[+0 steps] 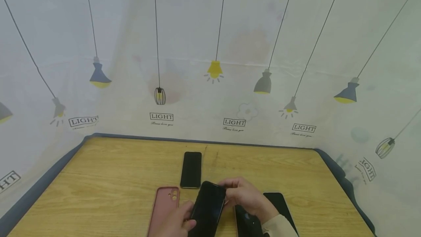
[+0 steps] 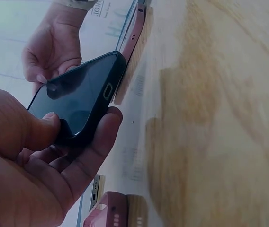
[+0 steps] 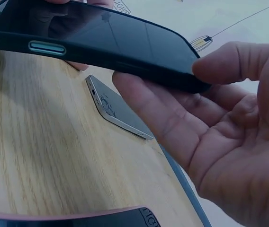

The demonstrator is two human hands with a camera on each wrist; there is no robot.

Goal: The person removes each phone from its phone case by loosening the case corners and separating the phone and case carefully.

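A phone in a black case (image 1: 208, 207) is held above the table, screen up, between both hands. My left hand (image 1: 177, 222) grips its near left side, thumb (image 2: 47, 130) over the screen and fingers underneath. At its far right edge, my right hand (image 1: 243, 196) pinches it, with the thumb (image 3: 219, 64) on the rim and fingers below. The case's side shows a slot-shaped cutout (image 3: 47, 48). A pink phone case (image 1: 162, 202) with camera holes lies on the table, partly behind my left hand.
Beyond the held phone, another phone (image 1: 191, 169) with a silver edge (image 3: 125, 124) lies on the wooden table (image 1: 115, 178). Dark, glossy surfaces (image 1: 281, 207) lie under my right forearm; whether one device or two, I cannot tell. A lamp-print curtain (image 1: 190, 39) surrounds the table.
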